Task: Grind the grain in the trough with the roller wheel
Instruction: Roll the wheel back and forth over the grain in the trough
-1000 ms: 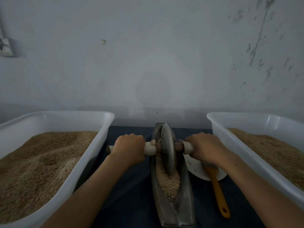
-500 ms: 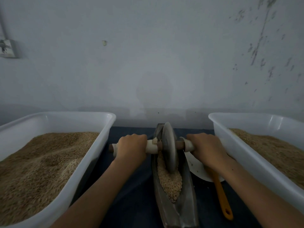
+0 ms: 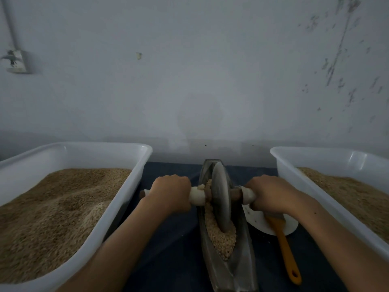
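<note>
The near end of the metal trough [image 3: 242,268] is cut off by the frame's lower edge; grain [image 3: 221,241] fills its middle. The roller wheel [image 3: 220,197] stands upright in that grain, its bottom rim buried. The left hand [image 3: 171,191] and right hand [image 3: 266,194] each grip the axle handle [image 3: 196,196], one either side of the wheel. An orange spatula [image 3: 285,247] lies on a white plate [image 3: 290,225], partly hidden by the right wrist. Grain-filled white tubs [image 3: 126,199] flank the dark cloth [image 3: 179,249], below a scuffed pale wall [image 3: 200,81].
</note>
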Action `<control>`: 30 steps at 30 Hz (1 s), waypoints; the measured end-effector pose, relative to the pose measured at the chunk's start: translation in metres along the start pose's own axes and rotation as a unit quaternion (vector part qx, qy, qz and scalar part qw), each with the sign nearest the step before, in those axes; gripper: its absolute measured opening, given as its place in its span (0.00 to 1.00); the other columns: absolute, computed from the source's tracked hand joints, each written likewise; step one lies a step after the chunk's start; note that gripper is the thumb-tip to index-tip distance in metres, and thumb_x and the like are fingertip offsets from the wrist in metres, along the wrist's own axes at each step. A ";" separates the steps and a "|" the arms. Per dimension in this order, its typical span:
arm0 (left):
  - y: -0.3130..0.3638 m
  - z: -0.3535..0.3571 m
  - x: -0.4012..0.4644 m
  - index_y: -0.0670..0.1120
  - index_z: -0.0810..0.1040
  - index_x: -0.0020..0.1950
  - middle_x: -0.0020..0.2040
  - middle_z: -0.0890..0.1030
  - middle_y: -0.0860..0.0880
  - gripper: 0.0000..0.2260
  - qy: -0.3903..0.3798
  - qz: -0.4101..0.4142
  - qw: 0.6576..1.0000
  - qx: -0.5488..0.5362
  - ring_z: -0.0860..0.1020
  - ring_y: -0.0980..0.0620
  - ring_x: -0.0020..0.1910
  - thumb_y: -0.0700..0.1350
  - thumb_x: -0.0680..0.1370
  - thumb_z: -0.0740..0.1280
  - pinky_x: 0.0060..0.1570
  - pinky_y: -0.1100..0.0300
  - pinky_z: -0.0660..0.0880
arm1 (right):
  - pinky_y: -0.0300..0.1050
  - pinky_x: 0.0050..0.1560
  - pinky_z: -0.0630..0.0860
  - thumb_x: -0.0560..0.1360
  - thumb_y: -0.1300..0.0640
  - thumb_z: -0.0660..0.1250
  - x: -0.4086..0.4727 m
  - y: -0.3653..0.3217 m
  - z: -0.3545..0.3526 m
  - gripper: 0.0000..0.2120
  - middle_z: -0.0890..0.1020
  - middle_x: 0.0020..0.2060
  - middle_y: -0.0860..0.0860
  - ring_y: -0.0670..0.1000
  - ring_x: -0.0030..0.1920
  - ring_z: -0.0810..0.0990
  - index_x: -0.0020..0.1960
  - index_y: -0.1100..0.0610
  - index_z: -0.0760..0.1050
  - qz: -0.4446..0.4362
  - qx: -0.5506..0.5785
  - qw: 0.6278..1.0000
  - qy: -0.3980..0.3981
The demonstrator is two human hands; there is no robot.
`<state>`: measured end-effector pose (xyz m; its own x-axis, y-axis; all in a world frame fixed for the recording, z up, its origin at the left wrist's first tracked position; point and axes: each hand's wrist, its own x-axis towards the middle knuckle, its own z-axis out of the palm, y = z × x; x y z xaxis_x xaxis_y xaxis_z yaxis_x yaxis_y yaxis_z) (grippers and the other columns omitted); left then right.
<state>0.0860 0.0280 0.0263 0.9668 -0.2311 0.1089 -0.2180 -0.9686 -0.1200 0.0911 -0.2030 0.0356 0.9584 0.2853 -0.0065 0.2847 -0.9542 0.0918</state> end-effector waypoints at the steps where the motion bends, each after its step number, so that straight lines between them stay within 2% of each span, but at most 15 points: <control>1: 0.000 0.001 0.001 0.47 0.75 0.57 0.47 0.78 0.50 0.13 0.006 -0.006 1.000 0.000 0.73 0.52 0.41 0.49 0.74 0.67 0.43 0.59 0.69 | 0.43 0.39 0.72 0.72 0.55 0.66 0.000 -0.001 0.001 0.04 0.79 0.40 0.47 0.49 0.42 0.79 0.44 0.47 0.74 0.000 -0.006 1.000 0.018; 3: 0.002 0.003 0.002 0.48 0.74 0.56 0.49 0.78 0.49 0.12 0.030 -0.020 0.999 0.005 0.74 0.51 0.43 0.48 0.74 0.67 0.42 0.58 0.68 | 0.43 0.39 0.71 0.74 0.55 0.64 0.001 -0.002 0.006 0.05 0.80 0.41 0.46 0.49 0.42 0.79 0.42 0.46 0.72 0.004 -0.009 0.997 0.072; 6: 0.006 0.006 0.003 0.49 0.74 0.56 0.50 0.79 0.49 0.10 0.080 -0.027 0.996 0.021 0.77 0.49 0.48 0.48 0.75 0.66 0.42 0.58 0.67 | 0.45 0.43 0.74 0.75 0.55 0.63 0.002 -0.002 0.015 0.04 0.80 0.42 0.46 0.50 0.44 0.79 0.43 0.47 0.71 0.019 0.010 0.989 0.146; 10: 0.008 0.006 0.002 0.49 0.73 0.56 0.50 0.79 0.49 0.10 0.110 -0.030 0.993 0.026 0.78 0.49 0.49 0.49 0.76 0.66 0.42 0.58 0.67 | 0.46 0.44 0.75 0.75 0.54 0.63 0.004 -0.001 0.018 0.03 0.80 0.42 0.46 0.50 0.43 0.79 0.43 0.48 0.72 0.025 0.019 0.989 0.148; 13: 0.006 0.003 0.002 0.48 0.74 0.57 0.51 0.79 0.49 0.12 0.074 -0.021 0.997 0.031 0.78 0.50 0.49 0.49 0.75 0.66 0.42 0.58 0.68 | 0.45 0.43 0.75 0.74 0.53 0.64 0.004 0.002 0.014 0.01 0.81 0.42 0.47 0.50 0.44 0.79 0.45 0.48 0.74 0.004 0.008 0.994 0.111; 18: 0.006 -0.003 -0.001 0.46 0.75 0.56 0.48 0.78 0.49 0.13 0.011 0.004 0.999 0.031 0.77 0.50 0.46 0.49 0.74 0.67 0.43 0.58 0.71 | 0.44 0.45 0.76 0.71 0.53 0.70 0.000 0.005 0.002 0.09 0.81 0.45 0.47 0.48 0.46 0.80 0.51 0.48 0.77 0.011 0.036 0.998 -0.047; 21: 0.006 -0.005 -0.001 0.46 0.75 0.56 0.47 0.78 0.49 0.13 0.003 0.006 0.999 0.034 0.76 0.51 0.45 0.49 0.74 0.67 0.42 0.58 0.70 | 0.43 0.45 0.76 0.71 0.52 0.71 -0.001 0.006 0.000 0.08 0.81 0.45 0.47 0.48 0.46 0.80 0.49 0.48 0.76 0.015 0.046 0.996 -0.076; 23: 0.007 -0.003 0.000 0.46 0.75 0.56 0.49 0.79 0.49 0.12 0.019 -0.003 0.999 0.035 0.77 0.50 0.46 0.48 0.74 0.67 0.43 0.58 0.69 | 0.45 0.45 0.76 0.72 0.53 0.69 -0.001 0.004 0.002 0.05 0.81 0.43 0.47 0.48 0.44 0.80 0.45 0.46 0.74 0.017 0.036 0.998 -0.043; 26: 0.007 0.002 0.000 0.48 0.74 0.57 0.51 0.79 0.49 0.11 0.052 -0.019 0.998 0.027 0.77 0.50 0.49 0.48 0.76 0.66 0.43 0.58 0.68 | 0.47 0.45 0.77 0.74 0.54 0.65 0.001 0.000 0.010 0.01 0.81 0.41 0.47 0.49 0.43 0.79 0.43 0.49 0.75 0.019 0.021 0.998 0.060; 28: 0.007 0.004 0.000 0.49 0.73 0.57 0.51 0.78 0.49 0.10 0.079 -0.026 0.996 0.022 0.77 0.49 0.49 0.48 0.76 0.65 0.43 0.58 0.67 | 0.47 0.44 0.75 0.75 0.54 0.63 0.003 -0.002 0.015 0.04 0.80 0.41 0.47 0.50 0.43 0.79 0.42 0.48 0.71 0.024 0.016 0.993 0.118; 30: 0.007 0.006 0.000 0.49 0.73 0.57 0.51 0.79 0.50 0.10 0.098 -0.027 0.995 0.015 0.78 0.49 0.50 0.48 0.77 0.65 0.43 0.58 0.67 | 0.45 0.41 0.71 0.76 0.54 0.62 0.004 -0.002 0.018 0.07 0.78 0.39 0.46 0.50 0.41 0.77 0.40 0.46 0.67 0.028 0.014 0.989 0.144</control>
<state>0.0848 0.0216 0.0196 0.9320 -0.1955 0.3052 -0.1597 -0.9774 -0.1384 0.0951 -0.2011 0.0179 0.9285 0.2425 0.2812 0.2362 -0.9701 0.0565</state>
